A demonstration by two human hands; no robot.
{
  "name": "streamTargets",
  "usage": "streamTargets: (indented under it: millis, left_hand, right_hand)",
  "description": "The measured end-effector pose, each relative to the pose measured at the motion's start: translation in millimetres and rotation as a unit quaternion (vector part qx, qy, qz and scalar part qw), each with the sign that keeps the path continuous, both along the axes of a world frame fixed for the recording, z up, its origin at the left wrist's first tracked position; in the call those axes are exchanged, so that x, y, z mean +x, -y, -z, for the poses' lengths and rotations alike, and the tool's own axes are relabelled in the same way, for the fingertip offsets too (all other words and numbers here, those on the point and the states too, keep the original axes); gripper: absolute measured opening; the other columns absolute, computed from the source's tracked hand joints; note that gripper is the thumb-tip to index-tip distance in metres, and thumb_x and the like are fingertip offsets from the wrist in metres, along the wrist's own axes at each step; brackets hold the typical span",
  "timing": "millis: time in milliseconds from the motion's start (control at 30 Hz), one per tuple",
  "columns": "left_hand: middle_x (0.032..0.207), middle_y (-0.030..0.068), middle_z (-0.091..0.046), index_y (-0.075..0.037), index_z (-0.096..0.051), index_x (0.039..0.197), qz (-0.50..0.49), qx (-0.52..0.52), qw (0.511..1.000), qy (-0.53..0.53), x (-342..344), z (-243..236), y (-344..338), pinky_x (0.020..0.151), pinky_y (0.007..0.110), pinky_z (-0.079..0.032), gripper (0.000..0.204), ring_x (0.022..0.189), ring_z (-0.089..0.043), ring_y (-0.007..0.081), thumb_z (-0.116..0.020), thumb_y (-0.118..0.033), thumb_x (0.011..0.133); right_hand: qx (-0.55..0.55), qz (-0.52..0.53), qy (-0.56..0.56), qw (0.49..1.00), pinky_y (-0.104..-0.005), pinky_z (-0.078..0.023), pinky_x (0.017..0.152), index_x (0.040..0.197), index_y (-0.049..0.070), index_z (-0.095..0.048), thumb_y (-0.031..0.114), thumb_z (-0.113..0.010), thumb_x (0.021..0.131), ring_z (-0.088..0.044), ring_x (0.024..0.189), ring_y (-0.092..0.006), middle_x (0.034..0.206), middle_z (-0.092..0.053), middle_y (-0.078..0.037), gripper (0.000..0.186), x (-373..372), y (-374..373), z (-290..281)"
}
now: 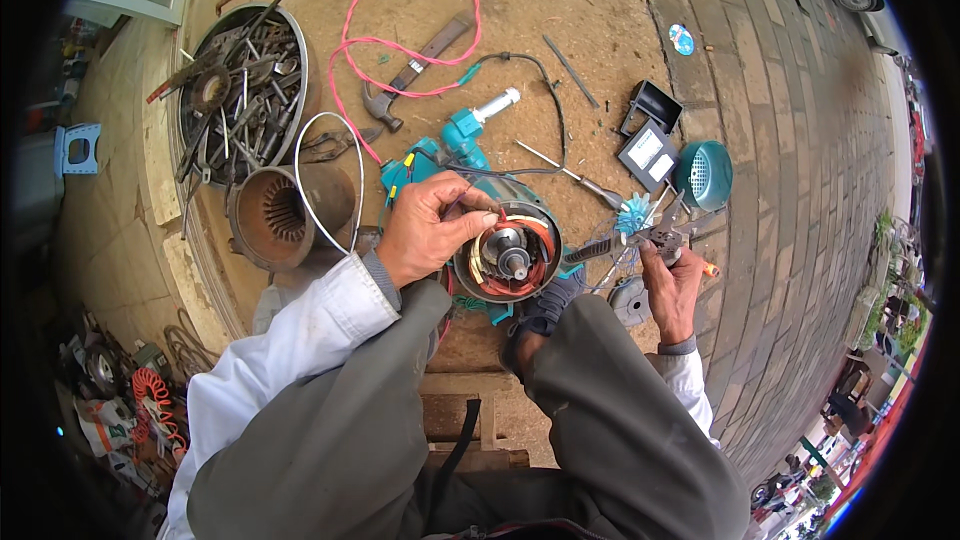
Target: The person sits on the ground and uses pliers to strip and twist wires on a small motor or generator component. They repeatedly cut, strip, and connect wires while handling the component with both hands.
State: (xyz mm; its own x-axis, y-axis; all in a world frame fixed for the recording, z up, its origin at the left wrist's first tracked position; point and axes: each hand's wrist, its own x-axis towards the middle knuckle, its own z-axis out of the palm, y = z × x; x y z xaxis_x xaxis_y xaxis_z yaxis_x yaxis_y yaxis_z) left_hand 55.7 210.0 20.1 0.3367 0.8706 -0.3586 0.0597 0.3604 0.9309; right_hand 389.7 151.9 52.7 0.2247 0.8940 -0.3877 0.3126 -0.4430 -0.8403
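An open electric motor [508, 258] stands between my knees, its shaft end facing up amid red and pale windings. My left hand [432, 228] reaches over its left rim, thumb and forefinger pinched on a red wire [500, 221] at the coil. Right of the motor, my right hand [673, 290] is closed on a dark metal hand tool [664, 238] with forked jaws; its exact kind is unclear. A ribbed dark strip [588, 251] extends from near that tool toward the motor. Just beyond it is a light-blue fan wheel [634, 215].
A tub of metal tools [290, 120] and a rusty slotted cylinder [270, 218] stand left. A claw hammer [425, 62], pink cable [350, 25] and screwdriver [590, 185] lie ahead. Right are a black box cover [650, 155] and teal perforated cap [705, 176].
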Motion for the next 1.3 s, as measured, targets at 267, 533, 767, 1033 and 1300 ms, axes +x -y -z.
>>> streamTargets:
  millis: [267,533,767,1033,1300]
  left_hand:
    - [0.094,0.0038,-0.068,0.002,-0.064,0.102,0.005,0.012,1.0,0.004,-4.5,1.2,1.7,0.073,0.023,-0.052,0.013,0.086,-0.064,0.007,-0.069,-0.003,0.091]
    - [0.087,-0.0026,-0.059,0.0,-0.07,0.097,0.004,0.037,0.998,-0.057,-1.5,-11.6,-0.7,0.062,0.021,-0.039,0.011,0.07,-0.047,0.0032,-0.071,-0.007,0.088]
    - [0.092,-0.0005,-0.059,-0.001,-0.073,0.098,0.012,0.059,0.996,-0.065,-3.7,-9.7,0.3,0.065,0.022,-0.041,0.014,0.075,-0.05,0.0048,-0.074,-0.009,0.086]
    - [0.088,-0.0002,-0.057,-0.001,-0.074,0.097,0.004,0.056,0.997,-0.053,-3.3,-10.2,-0.8,0.064,0.022,-0.04,0.018,0.072,-0.048,0.0056,-0.076,-0.013,0.084]
    - [0.097,0.0013,-0.066,0.0,-0.067,0.103,-0.036,-0.098,0.993,0.053,-8.1,-7.2,3.0,0.077,0.023,-0.049,0.021,0.085,-0.06,0.0064,-0.073,-0.015,0.089]
  right_hand:
    - [-0.053,-0.029,-0.037,0.997,-0.0247,-0.033,0.05,0.07,0.003,-0.058,0.01,-0.067,0.089,-0.042,0.055,-0.0053,0.063,-0.052,0.004,0.022,-25.6,-8.2,-6.0]
    - [-0.129,-0.024,-0.273,0.953,-0.0243,-0.04,0.056,0.117,-0.004,-0.064,0.01,-0.059,0.09,-0.047,0.061,-0.008,0.073,-0.054,0.002,0.03,-54.0,-2.8,-11.8]
    - [-0.072,-0.106,-0.168,0.977,-0.0317,-0.045,0.088,0.132,-0.006,-0.055,0.019,-0.059,0.093,-0.056,0.096,-0.015,0.108,-0.063,-0.008,0.046,-51.9,-7.2,-15.3]
    - [0.017,-0.026,-0.413,0.91,-0.0406,-0.037,0.109,0.12,-0.003,-0.06,0.016,-0.061,0.091,-0.053,0.127,-0.032,0.135,-0.055,-0.024,0.035,-31.0,-20.6,-4.5]
    - [-0.05,-0.31,0.247,0.916,-0.0401,-0.048,0.069,0.092,0.0,-0.056,0.01,-0.066,0.078,-0.058,0.071,-0.0319,0.078,-0.06,-0.015,0.02,-17.9,-76.5,-73.7]
